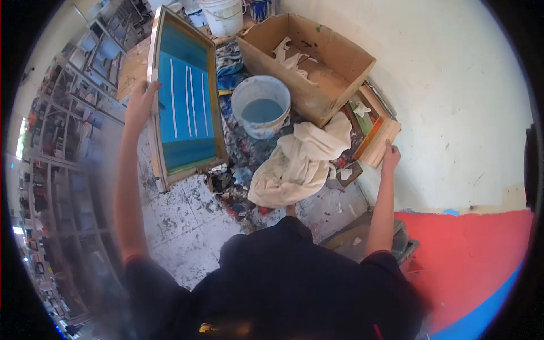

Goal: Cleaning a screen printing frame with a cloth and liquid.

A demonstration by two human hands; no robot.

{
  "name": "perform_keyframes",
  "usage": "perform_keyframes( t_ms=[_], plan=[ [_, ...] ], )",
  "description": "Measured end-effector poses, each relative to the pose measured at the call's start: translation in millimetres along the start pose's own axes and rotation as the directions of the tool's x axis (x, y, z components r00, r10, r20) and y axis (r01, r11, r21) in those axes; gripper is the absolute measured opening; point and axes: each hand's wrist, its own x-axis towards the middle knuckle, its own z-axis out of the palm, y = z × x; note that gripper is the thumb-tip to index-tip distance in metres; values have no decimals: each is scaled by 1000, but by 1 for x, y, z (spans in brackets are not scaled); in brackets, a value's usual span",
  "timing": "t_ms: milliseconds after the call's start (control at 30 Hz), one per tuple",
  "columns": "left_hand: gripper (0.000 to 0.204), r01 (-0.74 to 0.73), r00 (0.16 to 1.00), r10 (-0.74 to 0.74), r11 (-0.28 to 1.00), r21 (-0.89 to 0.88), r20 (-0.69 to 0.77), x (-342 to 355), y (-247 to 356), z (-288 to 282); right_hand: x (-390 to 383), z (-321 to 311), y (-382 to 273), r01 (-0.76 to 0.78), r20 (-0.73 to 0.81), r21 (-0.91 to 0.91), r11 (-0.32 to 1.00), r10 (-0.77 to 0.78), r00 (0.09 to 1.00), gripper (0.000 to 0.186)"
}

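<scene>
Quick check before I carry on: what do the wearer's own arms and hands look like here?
The left grip and right grip are human hands, ungloved. The forearms are uncovered, with nothing visible worn at the wrists. Short, dark, near-black sleeves end around the elbows, matching the dark shirt, which shows a small yellowish marking low down.

An ink-stained, mottled tabletop (242, 146) carries a round plastic bucket (262, 132) holding murky bluish liquid. Just behind it and to the right sits an open cardboard box (286, 82). A crumpled cream cloth (297, 164) lies in front of the bucket; blue-stained rags (228, 67) lie left of the box. Below is a dark-flecked tiled floor (184, 226).
</scene>
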Motion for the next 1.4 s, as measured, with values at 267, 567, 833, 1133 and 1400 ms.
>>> perform_keyframes(
  t_ms=[267, 567, 833, 1133, 1400],
  plan=[
    [57, 31, 997, -36, 997, 74, 61, 69, 12, 48, 121, 87, 38, 96, 235, -532, 841, 38, 971, 43],
    [50, 139, 984, -136, 990, 21, -111, 64, 0, 63, 134, 176, -259, 344, 179, 114, 932, -360, 916, 30],
    [60, 308, 940, -307, 951, -12, -147, 68, 34, 91, 71, 399, -275, 963, 912, 228, 143, -377, -160, 52],
    [63, 327, 932, -332, 943, -61, -144, 55, 54, 85, 39, 454, -222, 989, 996, 91, 114, -19, -89, 30],
    [62, 353, 918, -369, 927, -130, -144, 49, 14, 61, 93, 350, -350, 954, 963, 49, 295, -267, 33, 31]
  ],
)
